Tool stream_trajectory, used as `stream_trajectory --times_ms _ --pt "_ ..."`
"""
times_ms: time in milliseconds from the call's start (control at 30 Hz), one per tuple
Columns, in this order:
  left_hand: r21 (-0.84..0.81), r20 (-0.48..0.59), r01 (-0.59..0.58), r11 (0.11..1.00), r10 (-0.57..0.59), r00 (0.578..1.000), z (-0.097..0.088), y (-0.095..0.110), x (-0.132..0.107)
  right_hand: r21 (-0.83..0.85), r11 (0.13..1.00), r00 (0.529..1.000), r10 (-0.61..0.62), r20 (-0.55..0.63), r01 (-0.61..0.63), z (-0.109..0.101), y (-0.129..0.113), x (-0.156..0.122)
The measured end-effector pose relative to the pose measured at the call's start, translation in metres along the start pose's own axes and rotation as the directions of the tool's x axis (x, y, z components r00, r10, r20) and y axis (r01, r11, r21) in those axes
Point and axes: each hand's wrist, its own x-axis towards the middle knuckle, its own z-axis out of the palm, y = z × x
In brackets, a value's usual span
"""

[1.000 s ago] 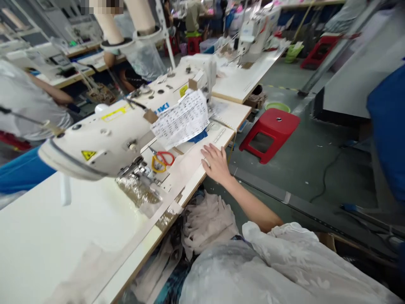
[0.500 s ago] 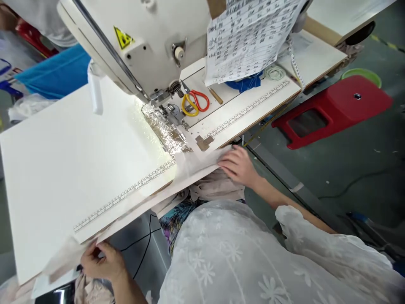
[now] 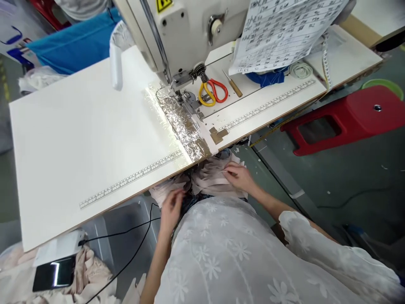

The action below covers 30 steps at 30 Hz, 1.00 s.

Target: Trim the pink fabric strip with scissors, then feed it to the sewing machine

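Pale pink fabric strips (image 3: pixel 207 179) lie bunched in my lap, just below the table's front edge. My right hand (image 3: pixel 241 177) is at their right side, thumb and fingers pinched on a fabric strip. Over the left part of the lap is my left hand (image 3: pixel 171 209), its fingers curled together beside another pale pink fabric piece (image 3: pixel 166 191); whether anything is between them is hidden. Straight ahead, the sewing machine (image 3: pixel 186 38) stands over a shiny taped patch (image 3: pixel 186 126) on the white table (image 3: pixel 79 126).
Red-and-yellow-handled scissors (image 3: pixel 215 93) and a wooden-handled awl (image 3: pixel 234 86) lie by the needle area. A handwritten sheet (image 3: pixel 284 33) hangs on the machine. A red stool (image 3: pixel 344 118) stands at right. At lower left, a phone (image 3: pixel 54 273) rests on fabric, near a black cable (image 3: pixel 129 230).
The long pale strip stretched along the table edge has left the tabletop. My left hand has moved from the far left in to my lap; my right hand has dropped slightly. The view has shifted.
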Motion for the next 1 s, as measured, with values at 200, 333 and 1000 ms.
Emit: stream_trajectory --times_ms 200,333,1000 --pt "-0.394 0.619 0.35 0.85 -0.036 0.785 0.07 0.06 0.026 0.146 0.987 0.987 0.091 -0.129 -0.072 -0.025 -0.046 0.007" --pt "-0.694 0.479 0.399 0.599 -0.03 0.877 0.089 0.093 0.038 0.169 0.979 0.97 -0.074 -0.232 0.115 -0.047 -0.087 0.013" --pt "0.447 0.312 -0.047 0.893 -0.106 0.944 -0.18 0.132 0.036 0.083 0.993 0.848 -0.113 0.518 0.082 -0.197 -0.08 0.094"
